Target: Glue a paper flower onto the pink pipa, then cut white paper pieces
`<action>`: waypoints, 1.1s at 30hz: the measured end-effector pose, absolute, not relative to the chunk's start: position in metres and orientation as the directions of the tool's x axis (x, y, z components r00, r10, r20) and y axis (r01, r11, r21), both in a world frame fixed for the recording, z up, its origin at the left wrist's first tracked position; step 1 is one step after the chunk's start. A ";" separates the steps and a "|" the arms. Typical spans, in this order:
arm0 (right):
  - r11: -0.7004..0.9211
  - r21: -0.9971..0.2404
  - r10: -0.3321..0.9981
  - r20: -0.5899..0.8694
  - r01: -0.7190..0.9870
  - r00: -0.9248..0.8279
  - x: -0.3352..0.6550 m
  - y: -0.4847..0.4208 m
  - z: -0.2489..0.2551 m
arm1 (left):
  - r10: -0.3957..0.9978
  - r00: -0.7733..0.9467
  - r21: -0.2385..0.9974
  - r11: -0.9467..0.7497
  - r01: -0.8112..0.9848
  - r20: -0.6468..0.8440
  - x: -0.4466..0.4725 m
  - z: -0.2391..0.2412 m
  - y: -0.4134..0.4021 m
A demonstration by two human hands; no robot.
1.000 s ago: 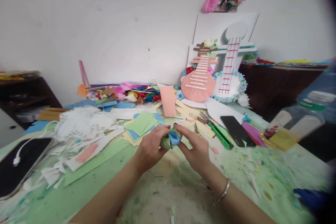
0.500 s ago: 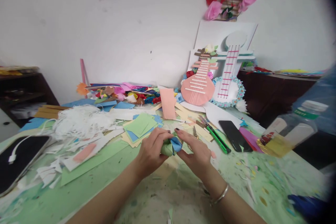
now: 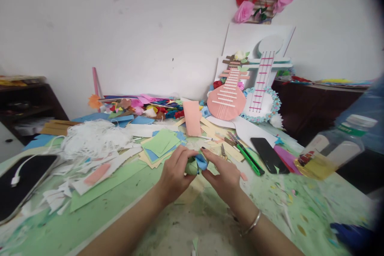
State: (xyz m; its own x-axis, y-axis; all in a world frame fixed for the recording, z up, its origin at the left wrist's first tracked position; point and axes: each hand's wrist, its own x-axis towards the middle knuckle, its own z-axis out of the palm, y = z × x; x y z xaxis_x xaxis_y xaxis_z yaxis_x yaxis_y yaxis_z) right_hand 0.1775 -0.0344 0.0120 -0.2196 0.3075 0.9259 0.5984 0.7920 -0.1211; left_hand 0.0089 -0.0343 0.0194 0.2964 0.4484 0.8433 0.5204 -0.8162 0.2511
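Observation:
Between my hands, just above the front middle of the table, is a small piece of folded green and blue paper (image 3: 201, 162), curved like a flower or a ball; its exact form is partly hidden by fingers. My left hand (image 3: 174, 174) grips its green side, with the thumb below and fingers over the top. On the blue side, my right hand (image 3: 225, 173) pinches the edge between thumb and forefinger. A stack of green, blue and cream paper pieces (image 3: 162, 143) lies beyond my left hand. Scissors (image 3: 223, 151) lie behind my right fingers.
A green utility knife (image 3: 250, 160), a black phone (image 3: 268, 155) and a tilted bottle (image 3: 336, 148) stand or lie to the right. Tangled white string (image 3: 94, 138) and a tablet (image 3: 24, 184) are at left. Paper instruments (image 3: 227, 102) lean against the wall.
My fingers have shifted slightly around the folded paper, which has turned a little. Everything else keeps its place, apart from a slight shift of the camera.

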 end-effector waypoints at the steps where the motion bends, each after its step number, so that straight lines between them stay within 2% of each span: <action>1: 0.790 -0.167 0.353 0.911 0.590 -0.215 0.178 -0.032 0.012 | 0.492 0.305 0.284 -0.799 0.529 0.815 0.009 0.020 -0.034; 4: 0.787 -0.310 0.494 0.835 0.533 -0.243 0.182 -0.023 0.012 | 0.606 0.360 0.391 -0.763 0.514 0.709 0.006 0.024 -0.033; 6: 0.774 -0.384 0.560 0.787 0.503 -0.261 0.186 -0.018 0.012 | 0.650 0.412 0.485 -0.755 0.441 0.638 0.003 0.029 -0.032; 9: 0.756 -0.443 0.611 0.742 0.482 -0.276 0.192 -0.015 0.013 | 0.735 0.450 0.696 -0.658 0.288 0.508 -0.006 0.038 -0.026; 12: 0.775 -0.453 0.616 0.698 0.440 -0.366 0.192 -0.017 0.014 | 0.826 0.443 0.827 -0.494 0.270 0.348 -0.015 0.041 -0.016; 15: 0.804 -0.444 0.592 0.651 0.395 -0.475 0.189 -0.021 0.016 | 0.850 0.463 0.853 -0.420 0.310 0.250 -0.022 0.038 -0.009; 18: 0.825 -0.423 0.566 0.617 0.375 -0.547 0.186 -0.023 0.016 | 0.837 0.500 0.862 -0.410 0.299 0.225 -0.024 0.035 -0.006; 26: 0.846 -0.348 0.531 0.606 0.403 -0.592 0.183 -0.023 0.008 | 0.831 0.518 0.860 -0.404 0.312 0.203 -0.022 0.032 -0.007; 29: 0.847 -0.335 0.528 0.623 0.413 -0.577 0.183 -0.022 0.002 | 0.835 0.497 0.841 -0.431 0.326 0.235 -0.020 0.030 -0.007; 33: 0.830 -0.321 0.552 0.597 0.457 -0.583 0.183 -0.020 -0.004 | 0.799 0.475 0.718 -0.570 0.400 0.370 -0.016 0.024 -0.007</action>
